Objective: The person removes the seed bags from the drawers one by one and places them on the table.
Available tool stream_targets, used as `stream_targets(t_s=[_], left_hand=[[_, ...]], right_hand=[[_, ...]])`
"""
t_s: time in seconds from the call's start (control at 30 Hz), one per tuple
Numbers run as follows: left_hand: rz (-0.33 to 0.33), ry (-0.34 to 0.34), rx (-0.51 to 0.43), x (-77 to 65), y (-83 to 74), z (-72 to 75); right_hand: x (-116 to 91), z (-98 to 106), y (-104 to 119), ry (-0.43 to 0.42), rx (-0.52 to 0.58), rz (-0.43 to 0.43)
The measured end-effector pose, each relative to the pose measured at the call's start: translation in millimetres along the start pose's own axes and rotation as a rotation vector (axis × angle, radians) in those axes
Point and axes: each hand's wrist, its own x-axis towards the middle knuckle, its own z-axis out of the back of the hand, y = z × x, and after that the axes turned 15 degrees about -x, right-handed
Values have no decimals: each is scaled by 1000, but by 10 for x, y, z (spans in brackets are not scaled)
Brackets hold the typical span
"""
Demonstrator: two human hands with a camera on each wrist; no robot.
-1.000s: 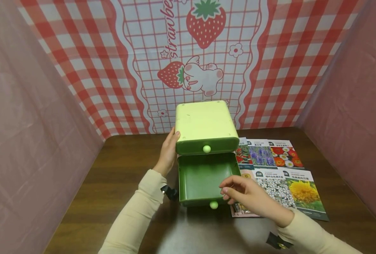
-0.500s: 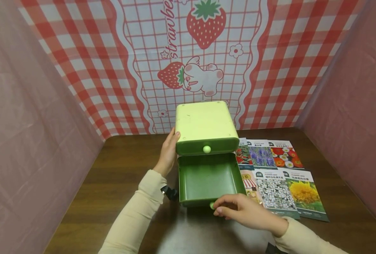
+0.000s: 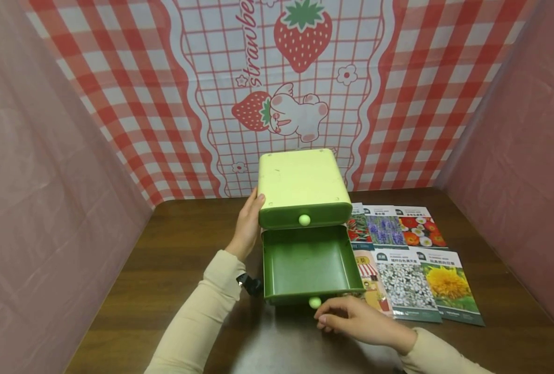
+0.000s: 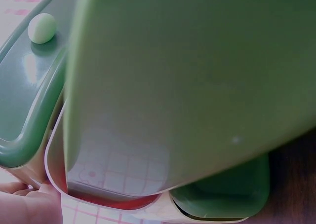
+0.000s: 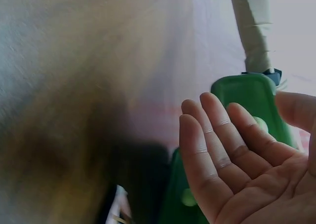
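A pale yellow-green cabinet (image 3: 302, 179) with dark green drawers stands on the table. Its upper drawer (image 3: 281, 217) is closed, while the drawer beneath (image 3: 305, 265) is pulled well out and shows a bare bottom. Against the cabinet's left side rests my left hand (image 3: 246, 226), its fingers along the wall and the thumb near the top front corner. In the left wrist view a lower drawer (image 4: 227, 189) appears closed. Just below and right of the pulled-out drawer's round knob (image 3: 315, 302), my right hand (image 3: 358, 319) hovers with relaxed fingers, holding nothing.
Several flower seed packets, among them a yellow-flower one (image 3: 450, 285) and a white-flower one (image 3: 405, 283), lie right of the cabinet. A pink illustrated packet (image 3: 375, 283) is partly behind the drawer. A strawberry-print cloth (image 3: 202, 104) hangs behind.
My right hand has moved from over the open drawer's right side down to its knob, then slightly below it. The drawer and my left hand stay in place.
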Motion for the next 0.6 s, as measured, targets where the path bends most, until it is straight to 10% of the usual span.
stream_targets(t_s=[0.6], left_hand=[[-1, -8, 10, 7, -2, -6]], right_hand=[[133, -264, -116, -147, 443, -221]])
